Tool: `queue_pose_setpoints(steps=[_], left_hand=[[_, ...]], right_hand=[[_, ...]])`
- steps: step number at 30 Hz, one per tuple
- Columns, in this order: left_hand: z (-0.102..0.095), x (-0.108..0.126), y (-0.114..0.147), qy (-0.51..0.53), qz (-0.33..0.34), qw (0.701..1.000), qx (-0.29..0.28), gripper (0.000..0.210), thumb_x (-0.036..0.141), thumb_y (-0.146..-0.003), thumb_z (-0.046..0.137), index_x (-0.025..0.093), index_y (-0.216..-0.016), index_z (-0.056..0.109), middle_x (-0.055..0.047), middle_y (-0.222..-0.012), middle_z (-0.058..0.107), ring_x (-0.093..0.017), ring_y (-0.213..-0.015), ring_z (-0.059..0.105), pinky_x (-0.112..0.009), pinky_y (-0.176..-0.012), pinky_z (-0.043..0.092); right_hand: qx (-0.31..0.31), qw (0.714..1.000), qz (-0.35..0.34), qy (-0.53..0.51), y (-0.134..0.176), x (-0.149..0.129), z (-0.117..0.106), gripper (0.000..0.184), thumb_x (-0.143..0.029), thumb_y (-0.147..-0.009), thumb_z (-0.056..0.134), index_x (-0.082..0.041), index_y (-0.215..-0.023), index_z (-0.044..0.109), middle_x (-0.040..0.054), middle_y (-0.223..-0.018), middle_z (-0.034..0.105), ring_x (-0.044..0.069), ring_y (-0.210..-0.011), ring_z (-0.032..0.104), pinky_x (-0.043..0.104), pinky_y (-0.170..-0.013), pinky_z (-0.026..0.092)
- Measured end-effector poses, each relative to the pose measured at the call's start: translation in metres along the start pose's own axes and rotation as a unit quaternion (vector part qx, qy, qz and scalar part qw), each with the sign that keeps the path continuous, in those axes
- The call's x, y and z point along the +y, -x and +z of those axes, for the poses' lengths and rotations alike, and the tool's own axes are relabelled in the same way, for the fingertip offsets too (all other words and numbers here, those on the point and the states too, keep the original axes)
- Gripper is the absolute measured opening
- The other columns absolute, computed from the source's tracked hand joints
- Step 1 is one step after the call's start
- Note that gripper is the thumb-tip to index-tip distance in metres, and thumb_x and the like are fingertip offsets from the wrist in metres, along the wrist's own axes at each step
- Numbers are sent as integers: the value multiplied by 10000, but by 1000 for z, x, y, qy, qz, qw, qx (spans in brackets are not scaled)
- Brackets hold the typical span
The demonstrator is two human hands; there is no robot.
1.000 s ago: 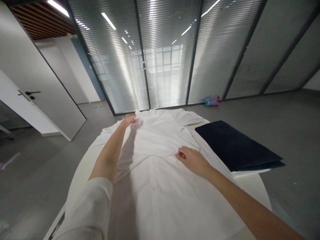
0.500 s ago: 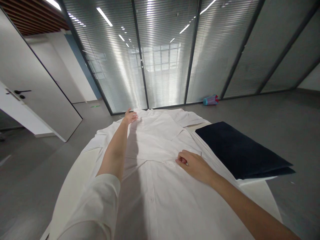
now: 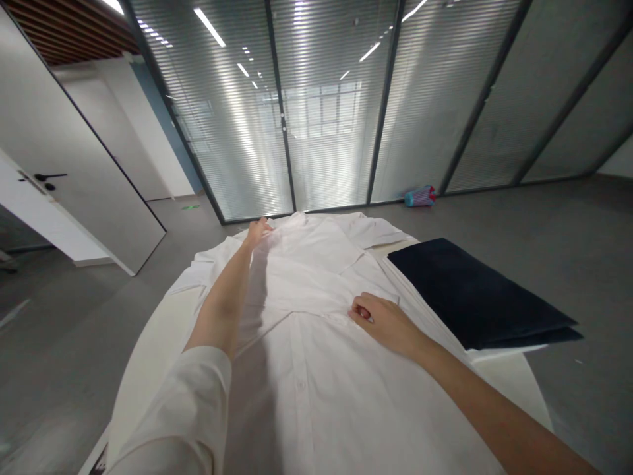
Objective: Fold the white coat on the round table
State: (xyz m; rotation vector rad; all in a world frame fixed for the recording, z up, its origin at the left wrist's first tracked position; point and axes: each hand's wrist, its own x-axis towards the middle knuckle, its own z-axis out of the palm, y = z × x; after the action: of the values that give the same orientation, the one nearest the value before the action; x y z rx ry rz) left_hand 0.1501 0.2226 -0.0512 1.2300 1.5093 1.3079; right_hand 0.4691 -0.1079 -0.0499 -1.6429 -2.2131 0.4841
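1. A glass wall with blinds (image 3: 326,112) closes off the room behind a grey floor, with a white door (image 3: 64,198) at the left.
2. A white surface (image 3: 153,343) carries a white shirt (image 3: 316,343) spread flat along its length.
3. A folded dark cloth (image 3: 475,297) lies just right of the shirt.
4. The left hand (image 3: 258,232) reaches to the shirt's far end, fingers closed on the fabric near the collar.
5. The right hand (image 3: 383,320) rests mid-shirt, fingers curled, pinching a fold of the shirt.
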Motion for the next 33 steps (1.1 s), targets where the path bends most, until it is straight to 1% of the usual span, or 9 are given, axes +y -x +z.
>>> queue_pose_setpoints(steps=[3,6,8,9,12,17,21,28,33], left_hand=[[12,4,13,-153,65,986,0,322,287,-775,712,169,-1074,721,-176,-1245,648,-399,-1404,378,-507,-1110,351],[30,8,26,-401,235,883,-69,450,216,-796,654,216,-1246,673,-135,-1461,525,-376,-1472,262,-523,-1164,234],[43,9,31,-492,292,810,-132,466,168,-833,587,269,-1282,656,-80,-1463,540,-318,-1415,375,-497,-1163,245],[49,9,34,-497,292,802,-154,462,150,-846,563,288,-1277,660,-58,-1438,568,-291,-1371,433,-483,-1156,266],[62,4,39,-502,278,799,-180,450,169,-931,476,288,-1340,619,-56,-1419,590,-285,-1326,471,-520,-1123,312],[72,-10,46,-508,239,813,-158,511,320,-1018,390,319,-1529,401,-53,-1610,358,-402,-1476,219,-716,-1104,188],[81,-10,46,-506,186,832,-134,542,392,-1004,398,421,-1542,334,-2,-1653,266,-418,-1511,99,-752,-1102,107],[93,3,41,-469,127,865,-130,523,357,-939,510,347,-1462,487,-72,-1629,312,-470,-1468,166,-775,-1046,155],[77,5,46,-467,154,866,-87,431,441,-911,532,332,-1321,605,-87,-1539,434,-420,-1441,267,-687,-1098,233]], right_hand=[[0,1000,0,-4,0,-1,0,201,-311,-958,520,-202,-809,599,18,-822,619,151,-724,558,274,-660,342],[4,1000,-4,-8,0,0,0,198,-311,-957,522,-201,-815,605,18,-825,622,152,-731,563,273,-663,345],[6,1000,-8,-8,0,2,1,195,-310,-958,522,-202,-819,606,16,-823,622,152,-732,565,272,-662,346],[7,1000,-9,-8,0,2,1,193,-310,-957,522,-202,-822,606,15,-822,622,152,-730,565,272,-661,346],[10,1000,-15,-4,0,3,2,192,-307,-959,519,-201,-825,607,15,-823,622,151,-724,564,271,-660,349],[12,1000,-15,-1,1,1,1,192,-303,-961,521,-202,-822,607,13,-815,619,150,-728,567,266,-661,353],[4,1000,-3,3,0,-1,-1,189,-296,-961,524,-201,-824,613,14,-822,623,150,-728,572,264,-659,351],[0,1000,-3,5,0,-1,-1,203,-310,-967,510,-202,-831,616,25,-829,629,155,-727,576,267,-658,357],[-5,1000,-6,1,1,-1,-2,193,-305,-964,516,-203,-839,623,32,-847,634,159,-739,583,269,-673,366]])
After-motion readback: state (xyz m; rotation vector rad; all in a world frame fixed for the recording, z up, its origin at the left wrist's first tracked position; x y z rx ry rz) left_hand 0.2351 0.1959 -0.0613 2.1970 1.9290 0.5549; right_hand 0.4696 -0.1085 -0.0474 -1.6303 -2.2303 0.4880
